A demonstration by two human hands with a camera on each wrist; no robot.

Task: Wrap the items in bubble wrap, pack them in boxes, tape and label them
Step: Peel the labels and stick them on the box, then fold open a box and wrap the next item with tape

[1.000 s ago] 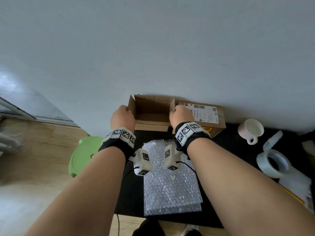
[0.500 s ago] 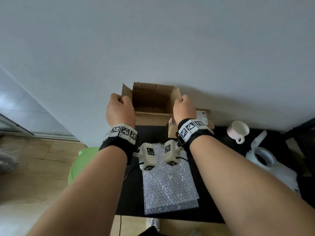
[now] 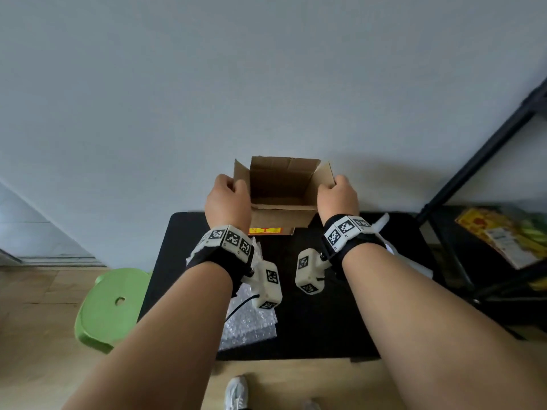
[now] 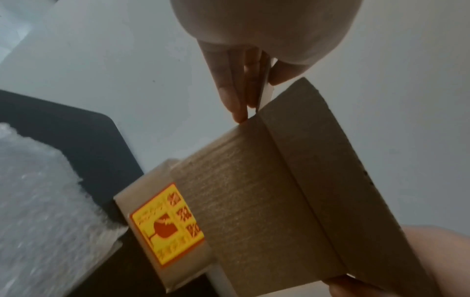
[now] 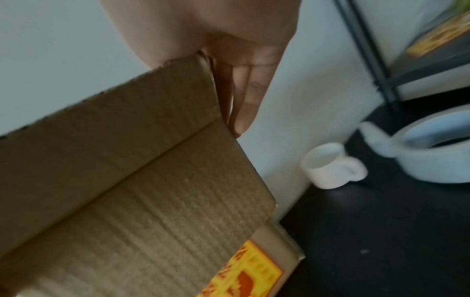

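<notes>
An open brown cardboard box (image 3: 281, 184) is held up above the far edge of the black table (image 3: 355, 306). My left hand (image 3: 226, 199) grips its left flap and my right hand (image 3: 337, 196) grips its right flap. In the wrist views the fingers (image 4: 229, 96) lie along the outside of the box (image 4: 267, 201), thumbs on the other side of the flaps. Under it lies a second box with a yellow sticker (image 3: 265, 231). Bubble wrap (image 3: 248, 327) lies on the table near my left forearm. A white mug (image 5: 328, 166) and a tape roll (image 5: 437, 152) sit to the right.
A grey wall stands right behind the table. A green stool (image 3: 112, 306) is on the wooden floor at the left. A black shelf frame (image 3: 485, 149) with a colourful package (image 3: 509, 241) stands at the right.
Both hands have lifted the open box up off the table and toward the wall. The head view has tilted upward and shifted right.
</notes>
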